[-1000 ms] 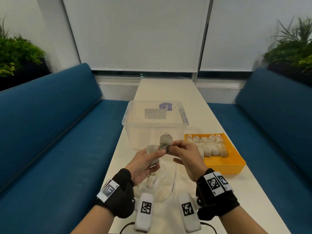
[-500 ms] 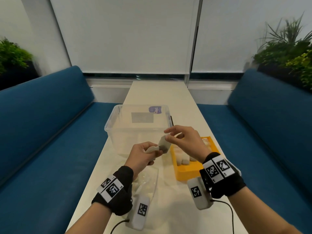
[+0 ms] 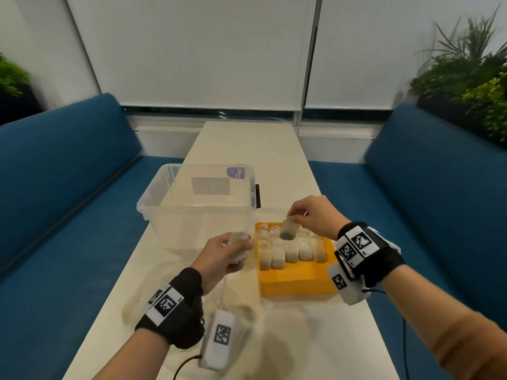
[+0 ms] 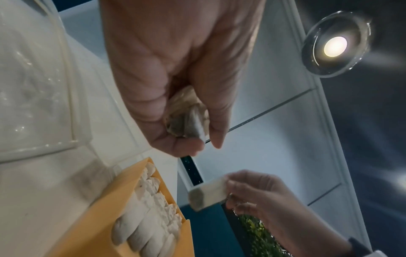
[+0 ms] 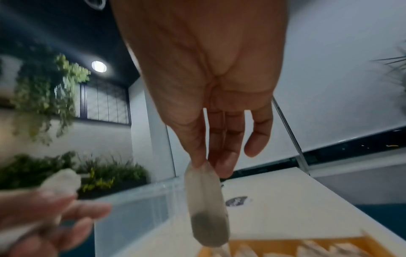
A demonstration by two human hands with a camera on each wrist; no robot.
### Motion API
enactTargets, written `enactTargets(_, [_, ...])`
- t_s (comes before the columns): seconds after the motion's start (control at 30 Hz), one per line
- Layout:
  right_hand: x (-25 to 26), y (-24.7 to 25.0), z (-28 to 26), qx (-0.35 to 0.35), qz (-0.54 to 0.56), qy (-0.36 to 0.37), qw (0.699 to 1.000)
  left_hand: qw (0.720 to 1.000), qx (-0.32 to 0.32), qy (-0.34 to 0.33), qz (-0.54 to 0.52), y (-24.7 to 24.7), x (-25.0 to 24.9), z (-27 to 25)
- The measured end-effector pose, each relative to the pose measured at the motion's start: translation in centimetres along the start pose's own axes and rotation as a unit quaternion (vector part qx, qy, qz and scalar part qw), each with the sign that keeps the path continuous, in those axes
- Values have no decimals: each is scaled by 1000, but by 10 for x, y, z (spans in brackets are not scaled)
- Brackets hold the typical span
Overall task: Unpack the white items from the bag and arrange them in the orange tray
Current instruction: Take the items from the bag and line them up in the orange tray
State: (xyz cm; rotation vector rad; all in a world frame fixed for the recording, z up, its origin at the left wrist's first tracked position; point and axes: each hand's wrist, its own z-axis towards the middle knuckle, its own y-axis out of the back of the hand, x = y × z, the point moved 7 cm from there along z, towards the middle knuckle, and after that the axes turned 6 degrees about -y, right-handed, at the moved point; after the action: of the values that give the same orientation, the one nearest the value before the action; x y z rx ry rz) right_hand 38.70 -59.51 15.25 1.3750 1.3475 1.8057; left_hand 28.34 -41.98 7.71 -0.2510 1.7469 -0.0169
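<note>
A person seated at a long white desk (image 3: 247,144) unpacks small white items into an orange tray (image 3: 296,281), working with both hands at once. The right hand (image 3: 315,215) pinches one white item (image 3: 288,229) by its top end between thumb and fingertips, so that it hangs lengthwise above the far rows of the tray; held this way, it looks ready to be lowered into a gap without disturbing its neighbours. The left hand (image 3: 222,256) is curled round a second white item (image 3: 238,246) just left of the tray's near corner, seemingly keeping the next piece close for a quick hand-over or placement. The tray sits to the right of centre on the desk, and its far half is already filled with white items lying side by side in neat rows (image 3: 288,248), while the near half shows bare orange floor, which suggests the filling runs from back to front. The clear plastic bag (image 3: 142,292) lies crumpled on the desk beneath the left wrist, within easy reach; how many pieces remain inside cannot be told. A clear plastic bin (image 3: 197,204) stands just behind and to the left of the tray, and blue benches flank the desk.
</note>
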Motion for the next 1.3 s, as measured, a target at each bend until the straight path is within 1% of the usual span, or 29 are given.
enactTargets(0.07, [-14,-21,8,78,-61,-16,995,1000,-4,10,-6,-1,2,2])
enactTargets(0.1, [-21,-35,10,132,-89,-28,987,1000,-5,14,-9,-1,4,3])
enactTargets(0.17, [-33,-63,9,242,-129,-45,961,1000,-11,22,-13,-1,8,3])
enactTargets(0.2, [-37,-74,8,278,-145,-48,948,999,-13,25,-16,0,9,4])
enactTargets(0.27, [-44,-90,13,298,-155,-52,940,999,-15,29,-23,-1,12,4])
enactTargets(0.33, [-49,-101,24,286,-155,-58,944,999,-19,29,-25,-1,13,5])
enactTargets(0.47, [-58,-108,50,217,-189,-53,956,999,-30,34,-22,-1,17,4])
enactTargets(0.53, [-61,-112,57,202,-185,-54,960,998,-39,36,-20,-1,19,3])
enactTargets(0.7, [-67,-110,63,155,-155,-69,973,997,-56,46,-35,1,25,0])
enactTargets(0.8, [-69,-106,63,143,-125,-70,979,995,-52,55,-60,-2,27,-1])
enactTargets(0.97, [-69,-84,61,96,-71,-58,991,990,-48,73,-113,-13,27,-3])
enactTargets(1.03, [-60,-68,55,79,-42,-41,995,986,-44,82,-136,-17,25,-3])
enactTargets(1.17, [-15,-36,29,50,34,39,997,981,-30,97,-162,-26,22,-2])
enactTargets(1.23, [7,-32,13,64,91,64,992,977,-21,102,-184,-31,20,-1])
enactTargets(1.3, [22,-33,-1,96,138,74,983,975,-6,105,-197,-35,18,-1])
